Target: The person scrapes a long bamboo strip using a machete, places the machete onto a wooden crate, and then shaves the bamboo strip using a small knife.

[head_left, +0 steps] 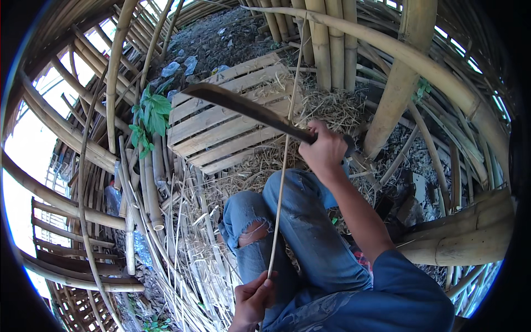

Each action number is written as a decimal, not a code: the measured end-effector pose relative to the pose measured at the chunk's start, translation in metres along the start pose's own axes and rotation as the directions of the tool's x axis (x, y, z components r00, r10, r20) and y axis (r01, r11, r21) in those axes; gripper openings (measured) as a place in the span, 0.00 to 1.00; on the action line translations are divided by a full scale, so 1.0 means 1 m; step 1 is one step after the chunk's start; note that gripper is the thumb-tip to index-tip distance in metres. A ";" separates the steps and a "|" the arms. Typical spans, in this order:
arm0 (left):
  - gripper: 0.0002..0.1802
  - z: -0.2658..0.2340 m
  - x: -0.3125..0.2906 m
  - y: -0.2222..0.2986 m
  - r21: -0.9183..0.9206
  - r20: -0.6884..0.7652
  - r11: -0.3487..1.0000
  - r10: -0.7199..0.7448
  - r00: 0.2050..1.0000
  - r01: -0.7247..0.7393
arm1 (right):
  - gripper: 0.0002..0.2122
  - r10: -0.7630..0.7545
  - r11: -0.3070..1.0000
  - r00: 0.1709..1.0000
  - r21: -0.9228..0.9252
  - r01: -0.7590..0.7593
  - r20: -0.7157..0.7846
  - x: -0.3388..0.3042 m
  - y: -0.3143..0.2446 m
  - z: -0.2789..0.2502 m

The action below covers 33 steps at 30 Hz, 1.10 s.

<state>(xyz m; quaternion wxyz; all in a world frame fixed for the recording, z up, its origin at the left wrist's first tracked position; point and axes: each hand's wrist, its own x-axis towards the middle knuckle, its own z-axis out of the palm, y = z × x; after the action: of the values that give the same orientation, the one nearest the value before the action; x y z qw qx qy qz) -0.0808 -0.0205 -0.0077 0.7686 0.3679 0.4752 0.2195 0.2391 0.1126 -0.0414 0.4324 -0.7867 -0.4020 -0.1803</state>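
Note:
My right hand (325, 148) grips the handle of a machete (243, 109), its long dark blade pointing to the upper left. The blade crosses a thin bamboo strip (281, 191); whether its edge touches the strip I cannot tell. Below, near my lap, my left hand (254, 299) pinches the near end of that strip between thumb and fingers. From there the strip runs up past my knees toward the bamboo poles at the back.
A slatted wooden pallet (215, 130) lies ahead, with shavings (337, 108) heaped beside it. Thick bamboo poles (401, 83) stand and lean at the right. Split strips (191, 260) litter the ground left of my legs, near a leafy plant (155, 113).

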 end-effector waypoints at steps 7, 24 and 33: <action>0.16 0.004 -0.017 0.000 -0.023 -0.131 1.000 0.003 0.991 -0.006 | 0.16 -0.130 0.990 0.990 0.054 0.133 -0.052 -0.011 0.002 -0.002; 0.17 -0.052 0.005 -0.023 -0.433 0.349 0.857 -0.127 0.929 0.280 | 0.08 0.220 0.889 0.935 0.338 -0.309 0.278 -0.042 -0.011 -0.024; 0.22 -0.049 0.007 -0.051 -0.544 0.553 0.699 -0.118 0.825 0.465 | 0.14 0.175 0.630 0.798 0.557 -0.541 0.577 -0.020 -0.020 -0.035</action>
<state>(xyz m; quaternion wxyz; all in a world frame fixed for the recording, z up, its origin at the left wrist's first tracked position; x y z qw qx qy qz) -0.1219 -0.0301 -0.0648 0.9650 0.0326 0.2160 0.1453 0.2129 0.0806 -0.0236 0.6128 -0.6472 -0.3607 0.2747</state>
